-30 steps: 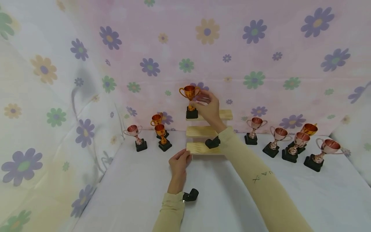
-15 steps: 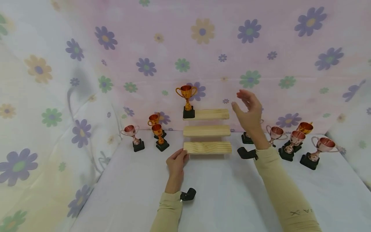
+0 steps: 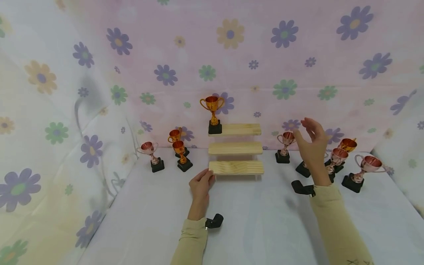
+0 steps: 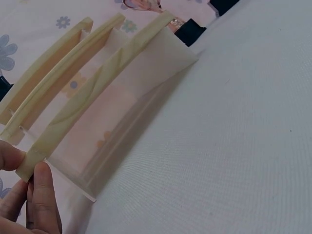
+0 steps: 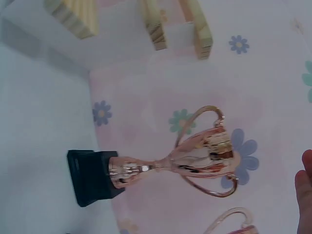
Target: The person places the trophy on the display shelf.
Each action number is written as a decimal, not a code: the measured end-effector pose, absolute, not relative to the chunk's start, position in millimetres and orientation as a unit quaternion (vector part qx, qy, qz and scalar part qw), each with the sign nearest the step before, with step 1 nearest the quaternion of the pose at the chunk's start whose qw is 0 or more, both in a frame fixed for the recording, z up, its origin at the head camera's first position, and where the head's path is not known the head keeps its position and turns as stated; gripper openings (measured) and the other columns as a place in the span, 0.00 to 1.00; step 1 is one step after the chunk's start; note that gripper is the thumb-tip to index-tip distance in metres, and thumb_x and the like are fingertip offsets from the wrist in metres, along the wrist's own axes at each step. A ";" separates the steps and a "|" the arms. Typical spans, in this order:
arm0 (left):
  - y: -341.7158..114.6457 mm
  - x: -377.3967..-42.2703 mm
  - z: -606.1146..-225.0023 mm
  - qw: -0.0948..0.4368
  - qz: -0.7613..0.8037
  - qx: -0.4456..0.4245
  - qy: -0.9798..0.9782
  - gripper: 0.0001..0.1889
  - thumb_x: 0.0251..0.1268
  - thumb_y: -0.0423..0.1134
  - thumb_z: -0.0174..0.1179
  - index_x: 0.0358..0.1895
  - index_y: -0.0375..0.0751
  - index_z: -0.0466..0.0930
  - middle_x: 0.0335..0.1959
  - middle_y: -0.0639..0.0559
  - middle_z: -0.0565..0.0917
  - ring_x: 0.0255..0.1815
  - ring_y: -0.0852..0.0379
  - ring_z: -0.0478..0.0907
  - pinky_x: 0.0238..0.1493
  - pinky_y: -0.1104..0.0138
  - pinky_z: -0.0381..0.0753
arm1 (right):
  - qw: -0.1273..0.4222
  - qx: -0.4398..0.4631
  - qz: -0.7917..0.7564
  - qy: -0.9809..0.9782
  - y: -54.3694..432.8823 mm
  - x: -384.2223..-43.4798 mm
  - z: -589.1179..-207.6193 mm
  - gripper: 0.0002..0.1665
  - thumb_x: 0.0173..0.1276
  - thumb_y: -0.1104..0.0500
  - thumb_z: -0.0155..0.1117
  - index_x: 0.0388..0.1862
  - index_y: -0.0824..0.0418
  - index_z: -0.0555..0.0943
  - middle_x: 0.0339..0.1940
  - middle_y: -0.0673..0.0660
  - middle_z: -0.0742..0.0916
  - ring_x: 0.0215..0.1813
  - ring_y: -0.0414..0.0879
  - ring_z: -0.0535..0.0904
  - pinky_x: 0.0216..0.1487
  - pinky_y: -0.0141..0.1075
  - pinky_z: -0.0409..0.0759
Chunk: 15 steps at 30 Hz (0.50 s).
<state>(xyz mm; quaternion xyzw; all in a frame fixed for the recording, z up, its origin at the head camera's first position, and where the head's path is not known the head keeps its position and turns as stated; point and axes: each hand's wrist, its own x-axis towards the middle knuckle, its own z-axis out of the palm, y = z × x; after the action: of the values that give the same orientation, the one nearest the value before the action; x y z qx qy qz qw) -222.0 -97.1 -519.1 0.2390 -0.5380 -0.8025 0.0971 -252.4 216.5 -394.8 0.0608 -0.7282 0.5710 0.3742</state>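
My left hand [image 3: 200,187] pinches the left end of the lowest step of a three-step wooden display stand [image 3: 236,167]; in the left wrist view the thumb is above the board and the fingers [image 4: 45,192] below it. A gold trophy cup [image 3: 212,104] with a black base stands upright on the top step's left end. My right hand [image 3: 312,151] hovers empty, its thumb and fingers apart, among the trophies on the right. It partly hides some of them. Just left of it stands a rose-gold trophy cup [image 3: 287,139], large in the right wrist view.
Left of the stand are two gold trophies [image 3: 179,148] and a rose-gold one [image 3: 148,148]. Several more stand at the right, including a rose-gold trophy [image 3: 370,164] and a gold one [image 3: 348,144]. A white cloth [image 3: 258,221] covers the table; a flowered backdrop [image 3: 185,48] hangs behind.
My right hand has let go of the gold trophy on the top step and moved right and down to the trophies there. The left hand keeps its hold on the lowest step.
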 end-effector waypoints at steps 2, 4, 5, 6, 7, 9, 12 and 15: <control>-98.0 -221.6 -518.7 0.100 -0.803 0.236 -0.538 0.16 0.63 0.27 0.67 0.53 0.25 0.83 0.48 0.37 0.84 0.38 0.58 0.86 0.43 0.70 0.88 | 0.360 0.056 0.570 -0.737 218.4 -257.4 -404.1 0.26 0.67 0.72 0.64 0.64 0.74 0.75 0.60 0.71 0.81 0.63 0.44 0.77 0.75 0.39 0.71; -98.5 -221.4 -518.3 0.102 -0.803 0.236 -0.537 0.15 0.63 0.27 0.66 0.53 0.25 0.83 0.47 0.37 0.84 0.37 0.58 0.86 0.43 0.70 0.89 | 0.343 0.055 0.569 -0.745 220.8 -265.7 -415.7 0.28 0.67 0.72 0.65 0.66 0.73 0.74 0.62 0.71 0.80 0.66 0.48 0.76 0.76 0.40 0.70; -98.7 -221.3 -518.2 0.101 -0.803 0.237 -0.538 0.16 0.63 0.27 0.66 0.53 0.25 0.83 0.47 0.37 0.84 0.37 0.58 0.86 0.43 0.70 0.89 | 0.336 0.055 0.569 -0.748 221.9 -270.0 -421.5 0.29 0.67 0.71 0.66 0.67 0.72 0.73 0.63 0.70 0.80 0.67 0.50 0.74 0.77 0.41 0.68; -98.9 -221.4 -518.2 0.100 -0.802 0.238 -0.538 0.15 0.63 0.27 0.66 0.53 0.25 0.83 0.47 0.37 0.84 0.38 0.58 0.86 0.43 0.70 0.89 | 0.330 0.055 0.569 -0.752 222.9 -274.1 -426.9 0.31 0.66 0.71 0.67 0.68 0.71 0.73 0.64 0.69 0.79 0.69 0.52 0.73 0.78 0.42 0.67; -99.1 -221.5 -518.3 0.098 -0.802 0.240 -0.538 0.15 0.64 0.27 0.66 0.53 0.25 0.84 0.47 0.37 0.84 0.38 0.58 0.86 0.43 0.70 0.88 | 0.325 0.052 0.566 -0.756 223.6 -277.8 -431.6 0.32 0.65 0.70 0.69 0.68 0.70 0.73 0.65 0.68 0.79 0.70 0.54 0.73 0.79 0.42 0.66; -99.1 -221.7 -518.6 0.095 -0.801 0.244 -0.538 0.15 0.64 0.27 0.66 0.53 0.26 0.84 0.47 0.38 0.84 0.38 0.58 0.86 0.43 0.70 0.88 | 0.319 0.051 0.564 -0.760 224.4 -283.7 -439.2 0.34 0.64 0.70 0.71 0.69 0.69 0.74 0.67 0.67 0.79 0.72 0.56 0.71 0.80 0.43 0.63; -99.0 -222.4 -519.4 0.092 -0.804 0.245 -0.534 0.15 0.64 0.27 0.66 0.53 0.27 0.84 0.47 0.38 0.84 0.38 0.58 0.86 0.44 0.70 0.88 | 0.313 0.042 0.555 -0.770 223.6 -289.0 -446.6 0.36 0.62 0.68 0.73 0.70 0.68 0.74 0.69 0.65 0.78 0.75 0.57 0.68 0.81 0.48 0.61; -98.4 -222.4 -519.3 0.093 -0.807 0.244 -0.529 0.15 0.63 0.26 0.66 0.52 0.26 0.84 0.47 0.38 0.85 0.38 0.58 0.86 0.44 0.69 0.89 | 0.310 0.033 0.549 -0.775 221.1 -291.2 -451.1 0.39 0.60 0.66 0.74 0.71 0.67 0.73 0.71 0.65 0.77 0.77 0.58 0.66 0.80 0.55 0.59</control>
<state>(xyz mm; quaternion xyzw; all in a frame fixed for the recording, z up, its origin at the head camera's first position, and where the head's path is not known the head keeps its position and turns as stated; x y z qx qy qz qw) -222.4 -98.4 -519.3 0.2440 -0.5295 -0.8072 0.0927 -291.2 221.1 -451.1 0.0326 -0.7754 0.5494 0.3096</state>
